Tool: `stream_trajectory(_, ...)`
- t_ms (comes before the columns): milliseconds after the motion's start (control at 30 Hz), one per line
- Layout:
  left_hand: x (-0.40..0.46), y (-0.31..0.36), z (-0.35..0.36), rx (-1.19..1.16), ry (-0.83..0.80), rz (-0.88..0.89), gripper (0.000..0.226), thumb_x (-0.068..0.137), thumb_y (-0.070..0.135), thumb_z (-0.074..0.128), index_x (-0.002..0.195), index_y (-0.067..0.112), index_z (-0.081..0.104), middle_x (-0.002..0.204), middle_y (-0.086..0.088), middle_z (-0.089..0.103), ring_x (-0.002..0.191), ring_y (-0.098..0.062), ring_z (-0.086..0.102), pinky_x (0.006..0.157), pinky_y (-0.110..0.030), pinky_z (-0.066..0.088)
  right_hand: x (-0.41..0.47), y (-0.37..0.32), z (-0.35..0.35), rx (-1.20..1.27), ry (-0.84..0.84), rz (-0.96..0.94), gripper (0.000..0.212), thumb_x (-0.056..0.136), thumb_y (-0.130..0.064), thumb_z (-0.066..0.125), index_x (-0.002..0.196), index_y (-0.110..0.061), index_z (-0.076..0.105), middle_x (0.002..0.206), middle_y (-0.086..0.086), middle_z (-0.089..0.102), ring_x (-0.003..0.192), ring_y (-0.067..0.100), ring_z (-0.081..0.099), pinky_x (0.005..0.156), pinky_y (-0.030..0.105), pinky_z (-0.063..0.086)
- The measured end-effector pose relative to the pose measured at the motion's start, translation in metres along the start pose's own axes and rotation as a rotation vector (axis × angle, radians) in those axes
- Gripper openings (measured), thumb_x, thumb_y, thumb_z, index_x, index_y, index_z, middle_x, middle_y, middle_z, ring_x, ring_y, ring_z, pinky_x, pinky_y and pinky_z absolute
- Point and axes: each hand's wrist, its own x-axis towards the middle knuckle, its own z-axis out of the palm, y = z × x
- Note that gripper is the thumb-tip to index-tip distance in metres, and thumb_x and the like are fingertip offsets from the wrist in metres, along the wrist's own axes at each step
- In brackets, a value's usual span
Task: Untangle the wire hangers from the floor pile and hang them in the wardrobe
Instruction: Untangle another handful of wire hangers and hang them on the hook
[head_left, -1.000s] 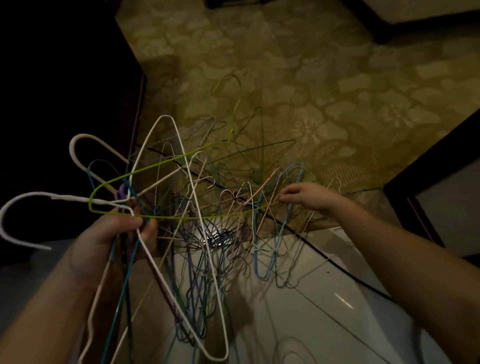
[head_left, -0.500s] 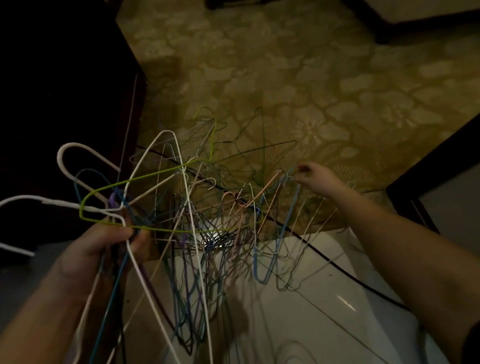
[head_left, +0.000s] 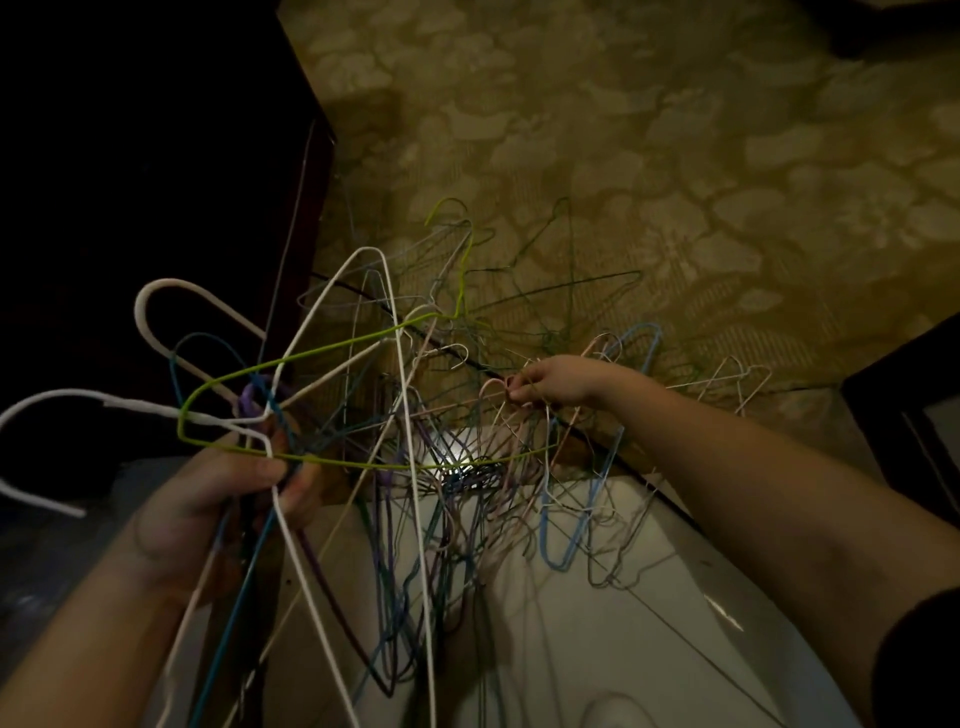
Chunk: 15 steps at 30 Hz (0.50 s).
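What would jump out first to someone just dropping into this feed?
The snarl of coloured wire hangers at centre, hanging over the white floor. The left hand grips a bunch of them at lower left, a lime-green hanger sticking out, while the right hand pinches a pinkish hook mid-frame.

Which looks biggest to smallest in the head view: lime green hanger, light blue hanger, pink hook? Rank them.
1. lime green hanger
2. light blue hanger; it lies farther away, so the order against the first is unsure
3. pink hook
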Motion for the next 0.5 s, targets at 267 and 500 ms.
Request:
stream_trajectory(267, -0.001, -0.006, 0.007, -0.023, 0.038, -0.003, 0.031, 0.063, 0.029, 0.081, 0.067, 0.009, 0.058, 0.057, -0.01, 0.047, 0.05, -0.019, 0.045, 0.052, -0.034, 0.025, -0.008, 0.007, -0.001, 0.131, 0.009, -0.089, 0.007, 0.094, -0.035, 0.062, 0.091, -0.033, 0.068, 0.09, -0.005, 0.065, 0.08, 0.011, 0.055, 0.074, 0.029, 0.043)
stream_trajectory(500, 0.007, -0.011, 0.028, 0.034, 0.191, -0.094, 0.056, 0.028, 0.039, 0.093, 0.054, 0.006, 0.056, 0.051, -0.013, 0.043, 0.041, -0.018, 0.043, 0.042, -0.019, 0.039, -0.018, 0.014, -0.007, 0.303, 0.01, -0.091, 0.008, 0.094, -0.023, 0.062, 0.088, -0.025, 0.067, 0.088, -0.005, 0.066, 0.083, 0.011, 0.058, 0.08, 0.031, 0.045)
